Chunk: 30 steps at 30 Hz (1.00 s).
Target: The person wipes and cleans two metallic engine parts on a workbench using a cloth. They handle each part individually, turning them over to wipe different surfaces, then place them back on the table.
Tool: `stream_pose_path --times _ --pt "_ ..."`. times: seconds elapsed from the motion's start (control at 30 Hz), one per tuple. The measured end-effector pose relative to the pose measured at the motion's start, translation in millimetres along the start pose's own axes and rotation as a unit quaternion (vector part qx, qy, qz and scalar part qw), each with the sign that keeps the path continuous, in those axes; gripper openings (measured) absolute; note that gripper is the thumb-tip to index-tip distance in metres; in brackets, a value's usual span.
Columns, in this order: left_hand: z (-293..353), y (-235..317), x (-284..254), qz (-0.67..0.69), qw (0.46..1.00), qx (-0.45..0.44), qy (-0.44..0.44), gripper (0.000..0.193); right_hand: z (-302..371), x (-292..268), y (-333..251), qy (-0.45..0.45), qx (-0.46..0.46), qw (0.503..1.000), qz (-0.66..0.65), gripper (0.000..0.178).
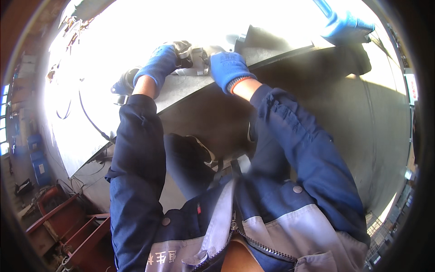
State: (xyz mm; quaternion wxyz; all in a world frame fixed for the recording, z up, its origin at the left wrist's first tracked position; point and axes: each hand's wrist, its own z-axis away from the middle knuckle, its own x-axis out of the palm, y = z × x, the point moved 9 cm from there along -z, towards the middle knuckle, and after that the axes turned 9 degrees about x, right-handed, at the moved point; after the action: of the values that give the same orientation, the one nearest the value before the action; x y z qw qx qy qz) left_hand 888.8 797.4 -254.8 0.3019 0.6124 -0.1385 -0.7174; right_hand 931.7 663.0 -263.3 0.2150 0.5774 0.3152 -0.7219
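Note:
Both hands wear blue knit gloves and meet at a grey metal part [198, 60] with rounded, ring-like sections, which lies over the near edge of a bright metal work surface [102, 129]. My left hand [159, 65] is closed around its left end, where a darker rounded section shows. From the right, my right hand [229, 70] grips the other end with curled fingers, and its fingertips are partly hidden. Beside my left wrist sits another round metal piece [132, 75], with a short ring-shaped piece [120, 99] just below it. Glare washes out much of the surface.
A dark bent metal plate [267, 40] lies right of my hands. At the upper right is a blue object with a handle [346, 27]. A black cable [93, 121] runs across the left side. Red metal frames [74, 226] and blue containers [41, 165] are at the left.

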Motion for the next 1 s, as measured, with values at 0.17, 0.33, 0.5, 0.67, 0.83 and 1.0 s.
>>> stream_pose_path --times 0.17,0.33,0.5,0.67,0.83,1.0 --pt "-1.5 -7.8 3.1 0.077 0.997 -0.002 0.019 0.047 26.5 15.2 2.4 -0.002 0.011 1.000 -0.022 0.020" --pt "-2.4 -25.8 13.9 0.199 0.979 -0.035 0.010 0.049 33.2 22.1 1.3 -0.003 0.026 1.000 0.010 0.019" --pt "0.8 -20.1 15.1 0.105 0.994 -0.034 -0.001 0.038 51.5 25.0 7.7 0.002 -0.009 1.000 -0.022 0.020" --pt "25.9 11.9 0.5 -0.049 0.996 0.030 0.074 0.047 97.6 72.2 53.0 -0.201 0.140 0.903 -0.353 0.031" --pt "71.7 6.5 6.9 -0.154 0.963 -0.011 0.220 0.047 96.8 107.9 78.4 -0.215 0.161 0.814 -0.515 0.036" --pt "84.6 -9.7 57.3 -0.252 0.922 -0.168 0.243 0.064 75.9 49.4 56.8 -0.064 0.045 0.937 -0.341 0.039"
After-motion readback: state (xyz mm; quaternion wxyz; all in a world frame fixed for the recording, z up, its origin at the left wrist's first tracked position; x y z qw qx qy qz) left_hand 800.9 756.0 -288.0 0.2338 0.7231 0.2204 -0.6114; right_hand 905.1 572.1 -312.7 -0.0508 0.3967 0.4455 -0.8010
